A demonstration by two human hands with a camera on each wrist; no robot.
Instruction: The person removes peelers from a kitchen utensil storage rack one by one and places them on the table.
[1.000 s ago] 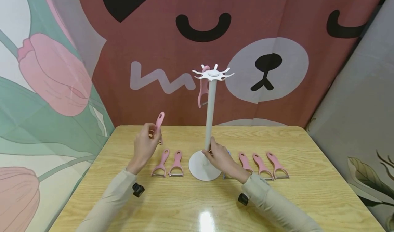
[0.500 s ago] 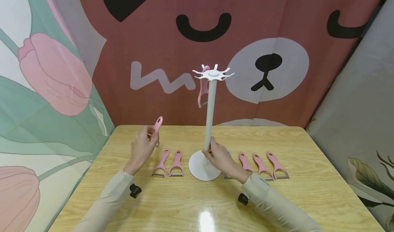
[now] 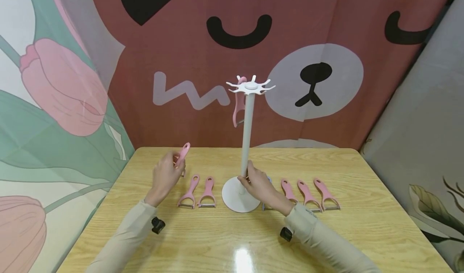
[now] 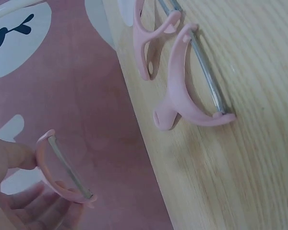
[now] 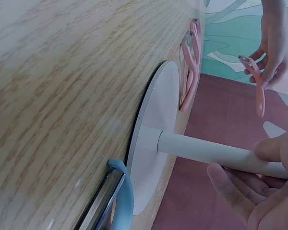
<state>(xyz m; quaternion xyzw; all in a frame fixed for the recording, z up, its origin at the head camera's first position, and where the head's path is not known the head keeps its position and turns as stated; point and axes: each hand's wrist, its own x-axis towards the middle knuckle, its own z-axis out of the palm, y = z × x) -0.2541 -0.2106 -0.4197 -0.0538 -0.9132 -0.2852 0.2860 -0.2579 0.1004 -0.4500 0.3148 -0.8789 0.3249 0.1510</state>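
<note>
My left hand (image 3: 167, 174) pinches a pink Y-shaped peeler (image 3: 184, 152) above the table, its handle pointing up and right. In the left wrist view, the thumb and fingers hold this peeler (image 4: 62, 175) near its head, the metal blade showing. My right hand (image 3: 262, 184) grips the pole (image 3: 247, 136) of a white hanging stand low down, just above its round base (image 3: 235, 202). In the right wrist view, thumb and fingers lie around the pole (image 5: 206, 151). Another pink peeler (image 3: 239, 104) hangs from one of the hooks on the stand's star-shaped top (image 3: 251, 87).
Two pink peelers (image 3: 208, 192) lie left of the base. Right of it lie three pink peelers (image 3: 306, 190) and a blue peeler (image 5: 122, 201), mostly hidden behind my right hand in the head view. A patterned curtain (image 3: 181, 124) stands behind the wooden table (image 3: 217, 245).
My left hand has moved a little down and left with the peeler, whose handle now leans further right. The right hand and the stand have stayed in place.
</note>
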